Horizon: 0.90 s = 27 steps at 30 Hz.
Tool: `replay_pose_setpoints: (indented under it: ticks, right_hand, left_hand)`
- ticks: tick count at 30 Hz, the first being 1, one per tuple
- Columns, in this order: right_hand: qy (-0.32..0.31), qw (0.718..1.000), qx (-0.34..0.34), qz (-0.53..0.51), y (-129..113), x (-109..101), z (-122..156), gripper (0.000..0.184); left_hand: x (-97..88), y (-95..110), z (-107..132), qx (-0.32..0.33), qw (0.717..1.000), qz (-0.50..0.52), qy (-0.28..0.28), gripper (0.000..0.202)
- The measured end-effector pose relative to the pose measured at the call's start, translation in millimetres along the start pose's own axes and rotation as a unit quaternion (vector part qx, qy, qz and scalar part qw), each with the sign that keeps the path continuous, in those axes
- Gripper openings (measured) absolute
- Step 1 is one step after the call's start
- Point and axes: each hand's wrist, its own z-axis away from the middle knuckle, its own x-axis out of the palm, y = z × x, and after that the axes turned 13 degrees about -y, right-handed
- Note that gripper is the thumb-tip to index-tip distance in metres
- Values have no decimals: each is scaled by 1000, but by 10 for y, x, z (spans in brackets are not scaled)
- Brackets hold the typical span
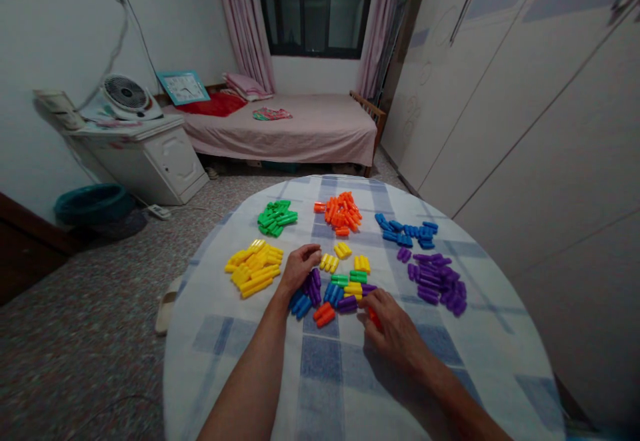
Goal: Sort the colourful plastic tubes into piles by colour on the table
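Two bare forearms reach over a round counter spread with a blue-and-white checked cloth. Beyond are a pink-covered bed below a dark window, a pale wardrobe on the right and, on the left, a fan atop a white cabinet. Single-colour piles of small pieces ring a mixed cluster between the hands. At its right edge, the right hand's fingers curl around an orange piece. Loosely bent, the left hand's fingers are beside purple pieces; whether they grip anything cannot be told.
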Motion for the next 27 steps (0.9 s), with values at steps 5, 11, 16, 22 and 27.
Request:
replay_pose_setpoints:
  ticks: [5,11,16,22,27]
  right_hand:
    - [-19,999,-33,10,-338,80,-99,28]
    - [-16,985,-15,169,-494,457,-300,20]
    - [2,978,-11,210,-456,570,-357,15]
    - [-48,980,-41,191,-410,523,-310,19]
    - [-40,995,-88,38,-294,235,-322,16]
  left_hand:
    - [-4,-25,-11,3,1000,-1,-1,41]
    - [-3,-36,-16,8,1000,-3,0,40]
    - [3,-13,-5,4,1000,-3,3,40]
    - [-2,-15,-9,4,1000,-14,0,41]
    - [-8,-21,-10,3,1000,-28,-3,41]
